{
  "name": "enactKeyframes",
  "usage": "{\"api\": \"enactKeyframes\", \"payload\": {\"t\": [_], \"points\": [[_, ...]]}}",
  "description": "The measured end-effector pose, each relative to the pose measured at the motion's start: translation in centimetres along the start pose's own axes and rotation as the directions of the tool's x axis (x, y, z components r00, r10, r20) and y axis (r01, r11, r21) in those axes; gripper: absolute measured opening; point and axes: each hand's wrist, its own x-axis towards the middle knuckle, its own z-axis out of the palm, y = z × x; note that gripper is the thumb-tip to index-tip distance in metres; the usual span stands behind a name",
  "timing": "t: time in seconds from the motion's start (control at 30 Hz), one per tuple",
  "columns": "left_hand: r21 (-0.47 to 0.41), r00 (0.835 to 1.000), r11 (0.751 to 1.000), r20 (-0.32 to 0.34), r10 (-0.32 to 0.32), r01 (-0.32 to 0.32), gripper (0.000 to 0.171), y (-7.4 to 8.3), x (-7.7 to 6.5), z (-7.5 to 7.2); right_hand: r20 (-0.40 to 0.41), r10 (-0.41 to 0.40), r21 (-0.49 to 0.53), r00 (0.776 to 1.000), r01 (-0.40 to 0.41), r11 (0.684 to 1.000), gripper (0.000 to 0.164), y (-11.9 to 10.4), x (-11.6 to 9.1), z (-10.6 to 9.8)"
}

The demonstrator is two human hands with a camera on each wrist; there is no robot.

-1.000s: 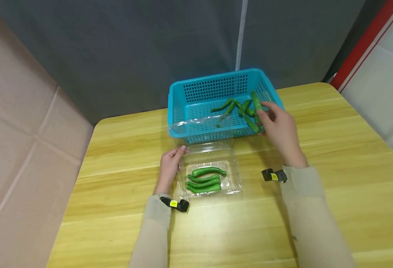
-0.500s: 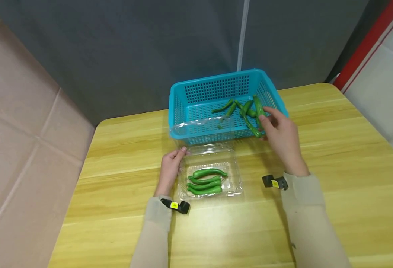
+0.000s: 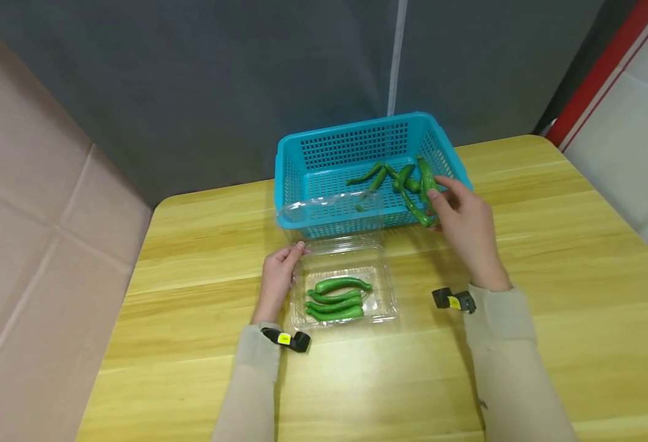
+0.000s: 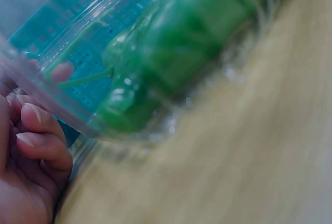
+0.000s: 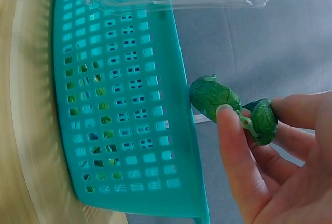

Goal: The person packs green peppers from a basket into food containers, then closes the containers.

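Note:
My left hand (image 3: 278, 276) pinches the left edge of a clear plastic clamshell container (image 3: 391, 301), near its hinge. Several green chili peppers (image 3: 339, 299) lie side by side in its base. The raised lid (image 3: 329, 212) leans over the front of a blue basket (image 3: 351, 132). Over the basket's right front corner, my right hand (image 3: 466, 224) holds green chili peppers (image 3: 426, 178) between thumb and fingers. Two pepper ends (image 5: 213, 97) show in the right wrist view, above the rim. More green peppers (image 3: 364, 174) lie on the basket floor, partly seen through the lid.
The wooden table (image 3: 191, 264) carries both containers. A grey curtain (image 3: 191, 92) hangs right behind the basket. A pinkish padded wall (image 3: 42, 215) borders the left side, and a white panel with a red edge (image 3: 605, 80) stands at the right.
My right hand has drawn slightly toward me with the peppers, then stayed almost still while the peppers shifted a little in its fingers. The left hand and container keep their place.

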Motion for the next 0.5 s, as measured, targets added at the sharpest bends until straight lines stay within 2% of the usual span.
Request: {"api": "enactKeyframes", "payload": {"t": [0.5], "points": [[0.014, 1.0, 1.0, 0.0, -0.008, 0.008, 0.035, -0.08, 0.1, 0.01, 0.005, 0.002, 0.018, 1.0, -0.002, 1.0, 0.045, -0.21, -0.03, -0.28]]}}
